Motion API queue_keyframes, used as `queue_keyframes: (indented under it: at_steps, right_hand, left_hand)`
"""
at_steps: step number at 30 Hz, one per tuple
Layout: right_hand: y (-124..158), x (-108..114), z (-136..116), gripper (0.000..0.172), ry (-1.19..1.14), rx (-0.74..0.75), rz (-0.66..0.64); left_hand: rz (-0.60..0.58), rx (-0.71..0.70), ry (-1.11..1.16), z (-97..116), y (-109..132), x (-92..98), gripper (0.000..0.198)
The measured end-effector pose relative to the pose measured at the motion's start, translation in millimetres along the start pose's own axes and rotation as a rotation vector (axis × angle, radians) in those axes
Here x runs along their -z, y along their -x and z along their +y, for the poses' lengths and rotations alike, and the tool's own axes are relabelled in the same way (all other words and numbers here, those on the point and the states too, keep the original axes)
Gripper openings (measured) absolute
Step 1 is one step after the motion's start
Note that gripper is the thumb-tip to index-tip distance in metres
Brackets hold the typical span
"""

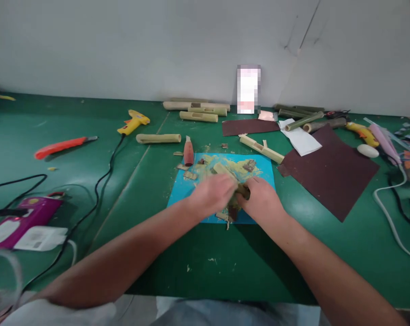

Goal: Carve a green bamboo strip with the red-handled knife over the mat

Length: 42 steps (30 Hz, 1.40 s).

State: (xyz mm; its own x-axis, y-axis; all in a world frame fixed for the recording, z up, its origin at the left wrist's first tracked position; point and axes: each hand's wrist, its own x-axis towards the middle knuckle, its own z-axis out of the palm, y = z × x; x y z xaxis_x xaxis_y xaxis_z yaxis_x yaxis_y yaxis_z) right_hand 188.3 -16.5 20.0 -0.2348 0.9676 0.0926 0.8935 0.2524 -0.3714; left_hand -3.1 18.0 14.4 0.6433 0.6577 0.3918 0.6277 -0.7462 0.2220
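Both my hands work close together over a blue mat (259,170) on the green table. My left hand (213,194) is blurred by motion and closed around a pale bamboo piece (221,170) that sticks out beyond it. My right hand (262,199) is closed on the darker end of the same bamboo piece, near a scrap of dark sandpaper below it. Pale sawdust and small shavings (237,165) cover the mat's far half.
A red-handled knife (188,153) lies at the mat's far left corner. Several bamboo tubes (198,116) lie further back. Dark sandpaper sheets (330,174) lie to the right, a yellow glue gun (134,122) and orange cutter (60,146) to the left, and a purple device (21,219) with black cables.
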Motion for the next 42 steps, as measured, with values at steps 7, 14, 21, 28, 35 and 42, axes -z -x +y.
queue_keyframes:
  at_steps: [7,14,21,28,35,42]
  right_hand:
    - [1.5,-2.6,4.3,0.011,0.031,0.059,0.074]
    - [1.9,0.2,0.2,0.011,0.093,0.059,0.057]
    - [1.5,13.2,-10.1,0.012,0.192,0.018,-0.044]
    - [-10.9,31.0,-28.1,0.015,0.283,-0.001,-0.243]
    - [-9.8,23.5,-19.6,0.013,0.256,0.039,-0.201]
    - [2.0,9.4,-5.0,0.018,0.295,0.193,0.002]
  left_hand:
    - [0.109,0.128,-0.052,-16.3,2.3,2.7,0.034]
    - [0.017,0.012,-0.013,-10.7,5.1,0.4,0.037]
    - [0.11,0.183,-0.065,-49.3,3.9,8.2,0.026]
    - [0.071,0.113,-0.135,-46.8,7.8,11.4,0.032]
    - [0.078,0.07,-0.109,-46.9,0.2,5.1,0.032]
    - [0.076,0.117,0.031,-46.3,7.1,6.0,0.031]
